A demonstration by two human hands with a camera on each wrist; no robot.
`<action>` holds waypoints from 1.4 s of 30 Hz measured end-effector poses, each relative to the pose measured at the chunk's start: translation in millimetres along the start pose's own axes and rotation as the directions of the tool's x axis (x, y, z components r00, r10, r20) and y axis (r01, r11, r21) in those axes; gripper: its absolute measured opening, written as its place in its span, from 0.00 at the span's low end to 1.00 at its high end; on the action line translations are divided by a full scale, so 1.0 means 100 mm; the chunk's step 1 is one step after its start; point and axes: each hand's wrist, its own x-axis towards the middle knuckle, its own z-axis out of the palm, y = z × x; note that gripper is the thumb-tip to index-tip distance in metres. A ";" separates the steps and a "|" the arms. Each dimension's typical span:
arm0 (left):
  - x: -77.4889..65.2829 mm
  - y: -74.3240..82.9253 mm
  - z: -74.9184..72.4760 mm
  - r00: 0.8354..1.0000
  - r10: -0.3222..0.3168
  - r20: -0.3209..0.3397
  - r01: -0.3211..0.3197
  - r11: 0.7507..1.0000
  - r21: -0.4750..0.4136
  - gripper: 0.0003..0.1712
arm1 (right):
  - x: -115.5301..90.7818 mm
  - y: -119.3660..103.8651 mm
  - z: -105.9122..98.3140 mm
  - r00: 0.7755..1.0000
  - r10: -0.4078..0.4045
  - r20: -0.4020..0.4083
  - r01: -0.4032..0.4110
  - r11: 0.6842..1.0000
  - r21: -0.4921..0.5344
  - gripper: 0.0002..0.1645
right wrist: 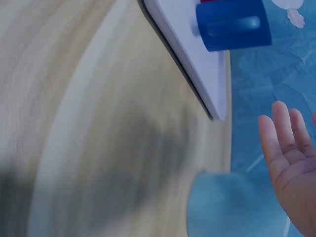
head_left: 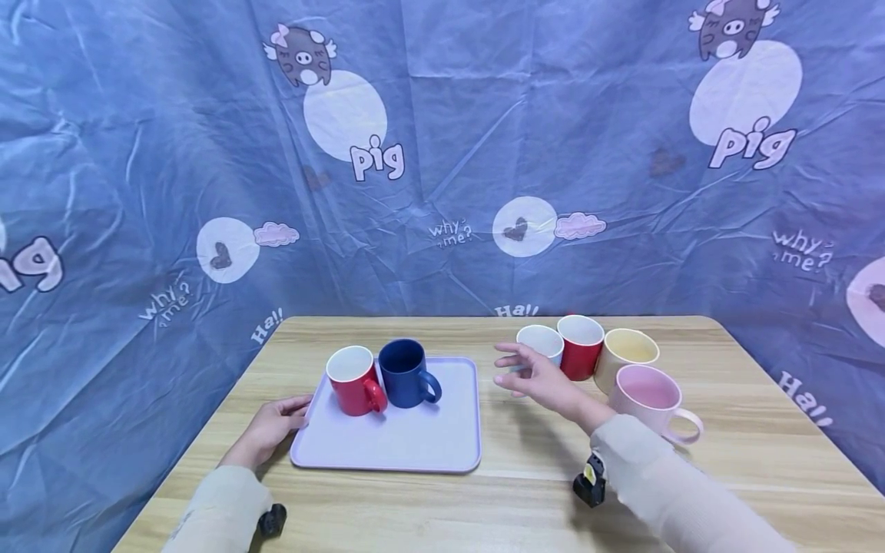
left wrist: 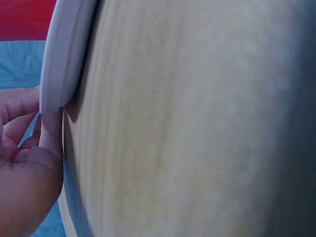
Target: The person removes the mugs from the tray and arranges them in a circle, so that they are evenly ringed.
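Note:
My left hand is at the left edge of a pale lilac tray; in the left wrist view its fingers and thumb pinch the tray's rim. On the tray stand a red mug and a dark blue mug, upright and side by side, handles toward the right. My right hand hovers right of the tray, fingers spread with nothing in them. It partly hides a light blue mug, which also shows blurred beside the palm in the right wrist view.
Behind and right of my right hand stand another red mug, a cream-yellow mug and a pink mug, its handle to the right. The wooden table ends at a blue printed cloth.

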 end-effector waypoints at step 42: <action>0.01 -0.01 -0.01 1.000 -0.004 0.012 0.004 1.000 -0.005 0.29 | 0.47 0.17 1.10 0.997 0.020 -0.075 -0.016 0.998 0.057 0.19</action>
